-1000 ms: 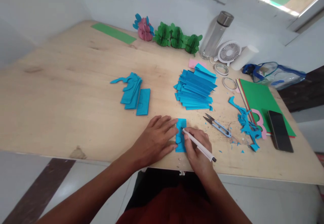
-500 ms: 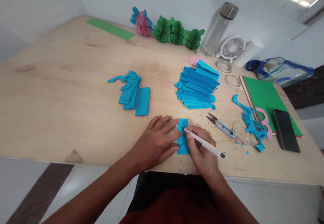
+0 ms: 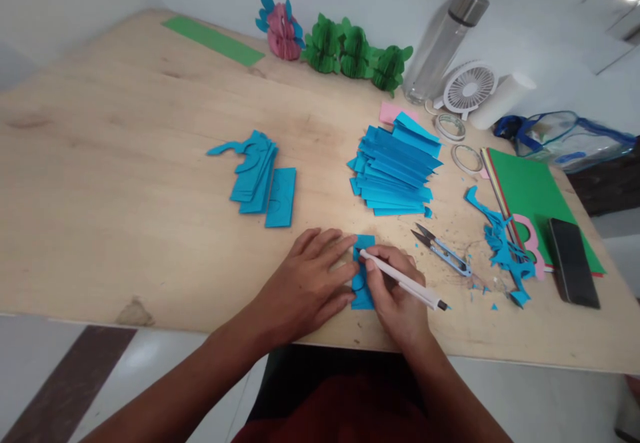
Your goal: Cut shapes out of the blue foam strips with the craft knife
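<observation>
A small blue paper strip (image 3: 363, 296) with a dark curved line on it lies near the table's front edge. My left hand (image 3: 313, 283) rests flat with fingers spread, its fingertips on the strip's left edge. In my right hand (image 3: 400, 296) a white pen (image 3: 405, 279) is gripped, its tip on the upper part of the strip. Left of it are a blue piece (image 3: 281, 197) with a drawn outline and a stack of blue cut paper (image 3: 254, 173). A fanned pile of blue folded papers (image 3: 395, 169) lies beyond my hands.
Thread snips (image 3: 443, 251), blue paper scraps (image 3: 503, 246) and a black phone (image 3: 573, 263) on green paper (image 3: 525, 189) lie at right. Along the back stand green paper shapes (image 3: 355, 53), a pink paper shape (image 3: 283, 33), a bottle (image 3: 443, 49) and a small fan (image 3: 470, 88).
The pen tip has shifted slightly left on the blue strip. My left hand keeps its place on the strip. The whole view has tilted a little.
</observation>
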Demonstrator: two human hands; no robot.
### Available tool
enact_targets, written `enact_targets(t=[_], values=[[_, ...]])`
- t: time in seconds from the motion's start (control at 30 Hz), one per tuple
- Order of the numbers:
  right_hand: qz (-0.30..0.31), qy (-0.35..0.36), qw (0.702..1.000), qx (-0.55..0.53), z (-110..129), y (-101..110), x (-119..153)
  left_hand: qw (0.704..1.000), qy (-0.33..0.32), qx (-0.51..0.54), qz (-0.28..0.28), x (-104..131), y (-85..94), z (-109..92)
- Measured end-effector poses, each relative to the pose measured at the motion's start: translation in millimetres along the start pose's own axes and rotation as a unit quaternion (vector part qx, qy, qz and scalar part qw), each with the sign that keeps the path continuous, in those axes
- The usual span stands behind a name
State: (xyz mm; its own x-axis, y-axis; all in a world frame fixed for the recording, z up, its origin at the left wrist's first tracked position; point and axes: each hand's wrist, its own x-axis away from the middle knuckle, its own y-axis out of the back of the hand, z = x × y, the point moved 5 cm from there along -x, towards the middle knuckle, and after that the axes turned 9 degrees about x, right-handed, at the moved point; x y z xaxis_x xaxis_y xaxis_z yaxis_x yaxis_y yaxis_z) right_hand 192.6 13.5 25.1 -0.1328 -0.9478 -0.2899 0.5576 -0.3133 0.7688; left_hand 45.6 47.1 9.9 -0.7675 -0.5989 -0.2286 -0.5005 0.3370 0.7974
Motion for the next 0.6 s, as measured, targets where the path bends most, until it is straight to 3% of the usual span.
enact_targets(t=[0.6], values=[[0.000, -0.007, 1.000, -0.025, -0.2, 0.4, -1.7, 1.000, -0.002, 0.014, -0.014, 0.6, 0.9, 1.7]])
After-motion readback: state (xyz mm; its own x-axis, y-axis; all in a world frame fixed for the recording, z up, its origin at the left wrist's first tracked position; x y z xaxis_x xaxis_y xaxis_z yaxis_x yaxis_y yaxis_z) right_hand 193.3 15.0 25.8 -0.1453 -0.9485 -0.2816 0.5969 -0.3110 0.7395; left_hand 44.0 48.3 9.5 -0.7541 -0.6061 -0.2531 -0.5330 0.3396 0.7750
